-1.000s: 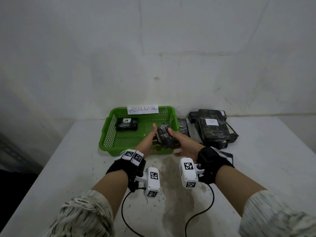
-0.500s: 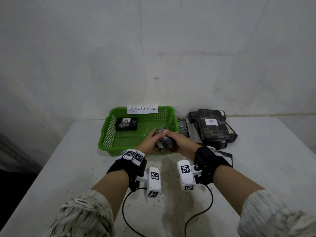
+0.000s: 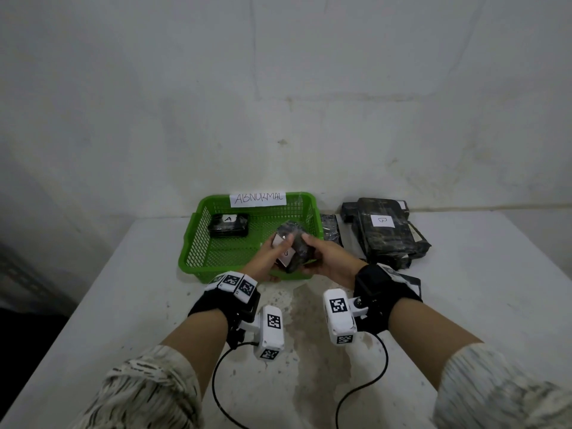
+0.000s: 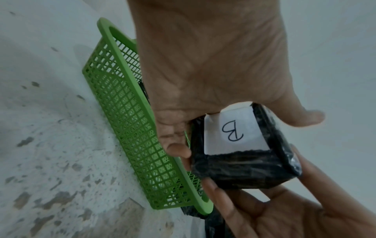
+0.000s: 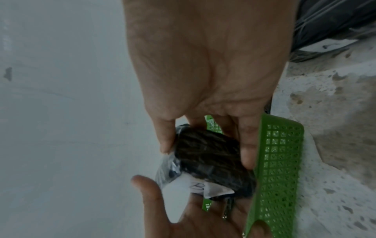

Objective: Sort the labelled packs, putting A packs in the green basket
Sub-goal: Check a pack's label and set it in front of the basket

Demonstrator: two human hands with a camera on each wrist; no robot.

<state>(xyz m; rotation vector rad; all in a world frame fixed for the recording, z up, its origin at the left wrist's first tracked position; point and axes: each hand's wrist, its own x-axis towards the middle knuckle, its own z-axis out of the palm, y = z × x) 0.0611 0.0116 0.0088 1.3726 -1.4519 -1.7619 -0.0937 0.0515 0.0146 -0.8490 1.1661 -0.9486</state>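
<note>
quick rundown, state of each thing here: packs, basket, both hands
held pack: label B, gripped by both hands above the basket's near edge
left hand: grips the held pack
right hand: grips the held pack
green basket: upright on the table, one pack inside
A pack: lying flat in the basket
B stack: on the table right of the basket

White tabletop (image 3: 123, 305), matte, ran back to the wall. Brown-grey worn stain (image 3: 309, 351) w/ speckled edges in the near-centre; more flecks beside it. Pale grey plaster wall (image 3: 278, 88) behind, w/ faint vertical and horiz. seams and a small dark chip (image 3: 282, 142). White paper sign (image 3: 258, 198), handwritten "ABNORMAL", fixed at far rim of green mesh basket (image 3: 223, 270). Two thin black cables (image 3: 213, 386) looped over the near tabletop. Dark unlit area (image 3: 28, 305) left of the table, detail not readable.
</note>
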